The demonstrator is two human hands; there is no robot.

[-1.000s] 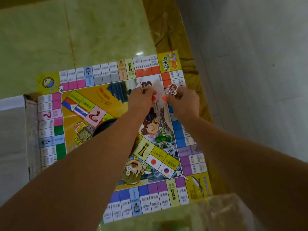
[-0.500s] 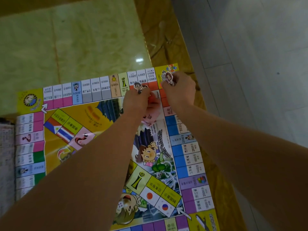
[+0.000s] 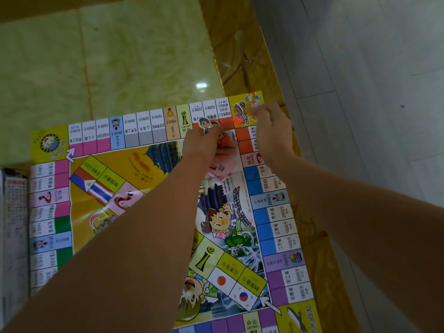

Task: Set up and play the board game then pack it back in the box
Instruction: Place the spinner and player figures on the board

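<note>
I see the left hand point(image 3: 204, 144) pinching a cartoon pawn point(image 3: 204, 123) above the game board point(image 3: 144, 164); right hand point(image 3: 272, 131) curled at its corner, grip unclear.

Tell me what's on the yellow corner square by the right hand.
A brown-haired character token sits on the corner square, over its number. The right hand hides the near edge.

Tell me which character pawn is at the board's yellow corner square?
The brown pawn by the right hand; the other pawn is pinched in the left hand, over the orange squares.
</note>
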